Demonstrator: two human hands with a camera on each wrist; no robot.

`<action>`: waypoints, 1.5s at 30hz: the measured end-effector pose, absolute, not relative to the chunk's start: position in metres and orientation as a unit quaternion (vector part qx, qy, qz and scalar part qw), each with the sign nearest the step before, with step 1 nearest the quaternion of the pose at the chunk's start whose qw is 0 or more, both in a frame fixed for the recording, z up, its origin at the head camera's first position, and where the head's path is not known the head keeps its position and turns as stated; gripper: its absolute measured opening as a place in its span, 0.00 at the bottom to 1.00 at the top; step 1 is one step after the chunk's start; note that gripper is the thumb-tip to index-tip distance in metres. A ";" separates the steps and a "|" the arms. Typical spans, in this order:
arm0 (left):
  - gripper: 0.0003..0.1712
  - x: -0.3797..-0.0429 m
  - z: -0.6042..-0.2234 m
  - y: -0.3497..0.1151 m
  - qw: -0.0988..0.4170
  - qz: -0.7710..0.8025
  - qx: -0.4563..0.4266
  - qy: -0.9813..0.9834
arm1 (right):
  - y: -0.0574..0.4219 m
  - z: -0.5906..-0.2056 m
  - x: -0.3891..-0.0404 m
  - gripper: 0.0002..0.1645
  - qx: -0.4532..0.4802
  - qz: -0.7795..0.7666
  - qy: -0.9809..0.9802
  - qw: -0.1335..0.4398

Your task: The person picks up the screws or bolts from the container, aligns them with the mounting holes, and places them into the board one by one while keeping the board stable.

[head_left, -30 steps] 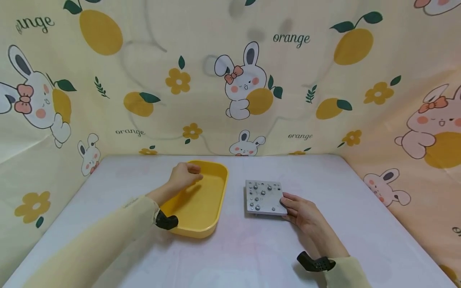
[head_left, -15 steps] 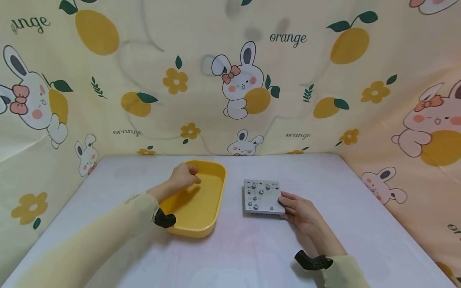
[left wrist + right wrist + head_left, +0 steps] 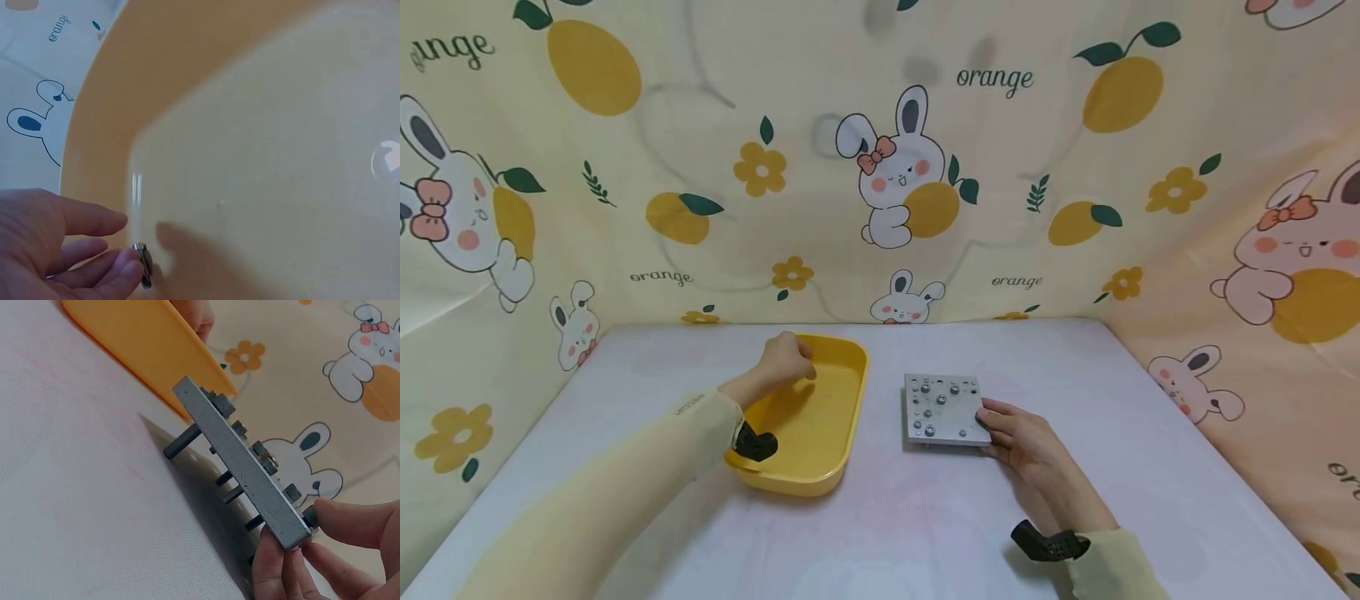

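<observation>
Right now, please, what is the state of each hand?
Left hand: small metal piece at its fingertips; whether gripped cannot be told.
Right hand: closed, holding the metal plate by its edge.

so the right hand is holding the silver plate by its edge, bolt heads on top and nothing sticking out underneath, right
Not quite: the right wrist view shows threaded shafts sticking out beneath the silver plate. The right hand does hold it by its edge, with bolt heads on top.
</observation>
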State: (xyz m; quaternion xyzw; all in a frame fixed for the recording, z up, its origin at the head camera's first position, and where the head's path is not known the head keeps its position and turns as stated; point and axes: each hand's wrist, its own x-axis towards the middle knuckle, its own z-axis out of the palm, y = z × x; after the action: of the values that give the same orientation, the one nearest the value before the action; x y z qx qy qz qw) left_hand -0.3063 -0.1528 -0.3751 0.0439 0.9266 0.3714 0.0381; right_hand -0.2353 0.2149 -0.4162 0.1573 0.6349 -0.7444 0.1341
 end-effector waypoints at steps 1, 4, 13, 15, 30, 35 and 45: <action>0.22 -0.306 -0.376 -0.153 0.035 0.371 0.047 0.927 | 0.214 -0.416 -0.235 0.31 0.158 -0.744 0.635 0.133; 0.21 -0.307 -0.380 -0.155 0.029 0.372 0.050 0.927 | 0.213 -0.416 -0.235 0.31 0.155 -0.746 0.635 0.132; 0.15 -0.311 -0.396 -0.157 0.034 0.417 0.072 0.906 | 0.213 -0.418 -0.235 0.31 0.149 -0.747 0.635 0.129; 0.15 -0.310 -0.398 -0.156 0.040 0.434 0.082 0.896 | 0.213 -0.418 -0.236 0.31 0.149 -0.747 0.635 0.130; 0.11 -0.309 -0.404 -0.137 0.032 0.405 0.085 0.910 | 0.215 -0.418 -0.235 0.31 0.151 -0.754 0.627 0.127; 0.12 -0.311 -0.406 -0.126 0.064 0.413 0.102 0.903 | 0.216 -0.419 -0.234 0.32 0.155 -0.754 0.626 0.127; 0.11 -0.314 -0.408 -0.118 0.061 0.367 0.170 0.912 | 0.216 -0.420 -0.236 0.32 0.154 -0.754 0.626 0.126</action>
State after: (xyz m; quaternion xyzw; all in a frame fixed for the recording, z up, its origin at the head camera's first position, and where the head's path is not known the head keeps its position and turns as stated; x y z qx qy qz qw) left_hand -0.3143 -0.1181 -0.4080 0.1703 0.9124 0.3672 0.0615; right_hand -0.2363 0.2155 -0.4201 0.1541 0.6258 -0.7542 0.1257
